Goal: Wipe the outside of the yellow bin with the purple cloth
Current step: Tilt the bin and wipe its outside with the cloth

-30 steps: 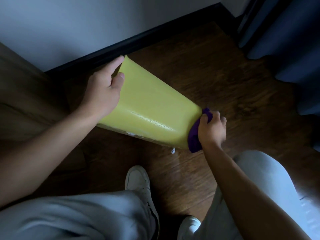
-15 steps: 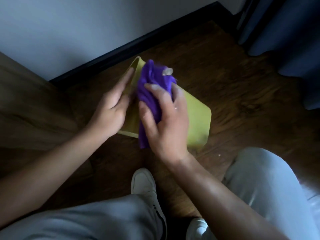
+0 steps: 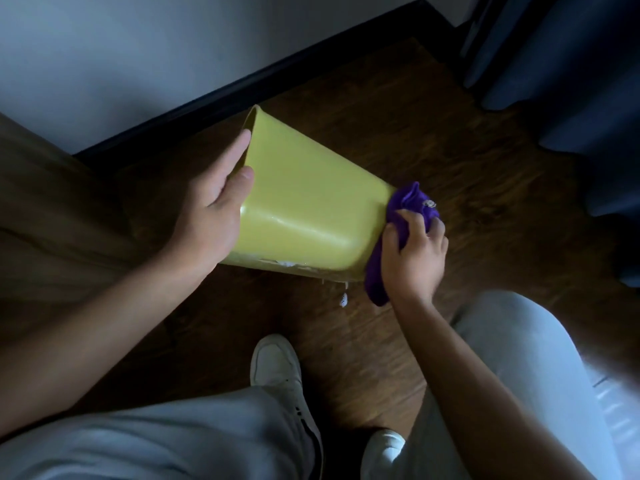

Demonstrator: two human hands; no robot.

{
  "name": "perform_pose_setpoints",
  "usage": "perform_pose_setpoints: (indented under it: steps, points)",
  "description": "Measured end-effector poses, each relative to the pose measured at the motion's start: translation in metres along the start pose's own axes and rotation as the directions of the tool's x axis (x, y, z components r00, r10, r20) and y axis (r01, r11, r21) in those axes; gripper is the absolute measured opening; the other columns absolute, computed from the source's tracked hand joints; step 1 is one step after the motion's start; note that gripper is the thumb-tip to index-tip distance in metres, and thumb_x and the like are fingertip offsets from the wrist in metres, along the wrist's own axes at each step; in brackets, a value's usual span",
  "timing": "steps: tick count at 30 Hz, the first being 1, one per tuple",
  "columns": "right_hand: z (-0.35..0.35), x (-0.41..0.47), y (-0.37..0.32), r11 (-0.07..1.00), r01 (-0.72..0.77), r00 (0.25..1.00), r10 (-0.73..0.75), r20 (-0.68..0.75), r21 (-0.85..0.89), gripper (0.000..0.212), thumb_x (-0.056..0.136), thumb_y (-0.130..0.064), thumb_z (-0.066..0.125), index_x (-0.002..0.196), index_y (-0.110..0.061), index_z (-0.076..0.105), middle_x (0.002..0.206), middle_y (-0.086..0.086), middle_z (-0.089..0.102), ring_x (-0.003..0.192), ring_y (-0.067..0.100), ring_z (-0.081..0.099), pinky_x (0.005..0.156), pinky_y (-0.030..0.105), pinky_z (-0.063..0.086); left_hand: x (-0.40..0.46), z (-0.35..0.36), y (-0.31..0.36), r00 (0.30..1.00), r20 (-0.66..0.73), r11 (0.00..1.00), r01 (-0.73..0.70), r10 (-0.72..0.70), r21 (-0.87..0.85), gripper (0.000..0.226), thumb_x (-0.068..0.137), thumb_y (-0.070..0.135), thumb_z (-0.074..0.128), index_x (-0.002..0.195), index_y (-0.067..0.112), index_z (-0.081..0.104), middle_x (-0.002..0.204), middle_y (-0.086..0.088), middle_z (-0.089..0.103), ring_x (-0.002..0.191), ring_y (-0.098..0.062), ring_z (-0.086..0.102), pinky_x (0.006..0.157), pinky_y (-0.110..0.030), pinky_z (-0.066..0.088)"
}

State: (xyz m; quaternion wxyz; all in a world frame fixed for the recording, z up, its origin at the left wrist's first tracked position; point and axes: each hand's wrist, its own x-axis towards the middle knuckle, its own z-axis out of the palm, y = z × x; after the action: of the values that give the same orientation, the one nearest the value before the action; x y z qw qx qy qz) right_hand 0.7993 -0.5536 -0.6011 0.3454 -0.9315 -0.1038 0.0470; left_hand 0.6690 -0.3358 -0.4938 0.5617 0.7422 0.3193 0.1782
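The yellow bin is tipped on its side above the wooden floor, its open rim toward the wall and its base toward the right. My left hand grips the rim, thumb on the outer wall and fingers over the edge. My right hand holds the bunched purple cloth against the bin's base end at the right. The cloth hangs down below my wrist. White foam and drips cling to the bin's lower edge.
A wooden cabinet side stands at the left. A black skirting board runs along the white wall behind. Dark blue curtains hang at the right. My white shoes and grey trouser legs fill the foreground. A white drop falls under the bin.
Half a second ago my right hand held the cloth on the bin's upper side near the rim. It has swept down to the base end. The bin has tilted back to show its long wall.
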Motion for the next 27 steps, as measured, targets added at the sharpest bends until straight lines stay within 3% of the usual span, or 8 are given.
perform_pose_setpoints:
  steps: [4, 7, 9, 13, 15, 20, 24, 27]
  points:
    - [0.003, 0.005, 0.008, 0.994, -0.093, 0.996, 0.094, -0.005, 0.064, 0.042, 0.096, -0.041, 0.055, 0.137, -0.030, 0.055, 0.146, 0.011, 0.049, 0.128, 0.034, 0.047, 0.105, 0.048, 0.043, 0.001, 0.005, 0.005, 0.999, -0.010, 0.999, -0.035, 0.034, -0.012, 0.048, 0.106, 0.020, 0.047, 0.154, 0.022, 0.044, 0.157, 0.006, 0.048, 0.144, -0.004, 0.045, 0.124, -0.035, 0.033]
    - [0.004, 0.010, 0.013, 0.951, -0.252, 0.967, 0.245, 0.064, 0.178, 0.054, 0.098, -0.050, 0.047, 0.149, -0.032, 0.043, 0.151, 0.010, 0.046, 0.135, 0.032, 0.047, 0.111, 0.050, 0.042, -0.002, 0.005, 0.002, 0.999, -0.024, 0.999, -0.044, 0.044, -0.010, 0.046, 0.108, 0.015, 0.046, 0.154, 0.020, 0.043, 0.156, 0.006, 0.049, 0.142, -0.002, 0.046, 0.120, -0.025, 0.036]
    - [0.001, 0.017, 0.017, 0.903, -0.378, 0.924, 0.354, 0.143, 0.205, 0.057, 0.099, -0.053, 0.045, 0.151, -0.031, 0.040, 0.145, 0.009, 0.052, 0.128, 0.031, 0.055, 0.107, 0.052, 0.048, -0.005, 0.004, 0.001, 0.998, -0.039, 0.999, -0.040, 0.038, -0.034, 0.046, 0.108, 0.013, 0.046, 0.154, 0.018, 0.044, 0.151, 0.008, 0.052, 0.139, 0.001, 0.049, 0.114, -0.018, 0.039]
    - [-0.007, 0.018, 0.017, 0.815, -0.520, 0.851, 0.467, 0.243, 0.256, 0.053, 0.102, -0.048, 0.048, 0.150, -0.028, 0.042, 0.132, 0.010, 0.058, 0.115, 0.030, 0.062, 0.097, 0.051, 0.057, -0.007, 0.003, -0.001, 0.997, -0.072, 0.997, -0.045, 0.040, -0.058, 0.045, 0.108, 0.011, 0.046, 0.152, 0.017, 0.046, 0.146, 0.010, 0.056, 0.135, 0.002, 0.052, 0.110, -0.016, 0.042]
    - [-0.009, 0.011, 0.016, 0.829, -0.504, 0.858, 0.447, 0.252, 0.244, 0.052, 0.102, -0.049, 0.048, 0.150, -0.028, 0.041, 0.135, 0.010, 0.055, 0.117, 0.030, 0.060, 0.098, 0.051, 0.056, -0.007, 0.004, -0.003, 0.997, -0.075, 0.997, -0.036, 0.031, -0.068, 0.045, 0.108, 0.011, 0.047, 0.152, 0.019, 0.047, 0.145, 0.010, 0.056, 0.135, 0.002, 0.053, 0.111, -0.017, 0.042]
    - [-0.015, -0.015, 0.007, 0.908, -0.389, 0.905, 0.344, 0.249, 0.158, 0.055, 0.101, -0.045, 0.054, 0.149, -0.022, 0.040, 0.137, 0.014, 0.055, 0.120, 0.033, 0.059, 0.098, 0.045, 0.053, -0.004, -0.002, -0.007, 0.980, -0.186, 0.985, 0.043, -0.074, -0.167, 0.048, 0.100, 0.020, 0.054, 0.148, 0.023, 0.052, 0.150, 0.004, 0.057, 0.140, -0.008, 0.051, 0.121, -0.042, 0.037]
    - [-0.024, -0.041, -0.005, 0.958, -0.246, 0.940, 0.200, 0.277, 0.144, 0.045, 0.096, -0.043, 0.061, 0.137, -0.027, 0.052, 0.119, 0.006, 0.069, 0.100, 0.026, 0.069, 0.086, 0.050, 0.060, -0.002, -0.005, -0.005, 0.972, -0.211, 0.980, 0.063, -0.103, -0.188, 0.048, 0.101, 0.018, 0.054, 0.149, 0.022, 0.051, 0.149, 0.002, 0.058, 0.138, -0.009, 0.054, 0.121, -0.042, 0.039]
    - [-0.037, -0.042, -0.021, 0.969, -0.136, 0.982, 0.104, 0.160, 0.204, 0.046, 0.093, -0.047, 0.062, 0.135, -0.030, 0.055, 0.119, 0.002, 0.069, 0.101, 0.023, 0.068, 0.086, 0.048, 0.060, -0.004, -0.005, -0.004, 0.977, -0.196, 0.983, 0.052, -0.087, -0.179, 0.048, 0.103, 0.015, 0.052, 0.150, 0.018, 0.050, 0.149, 0.001, 0.058, 0.137, -0.007, 0.054, 0.121, -0.040, 0.039]
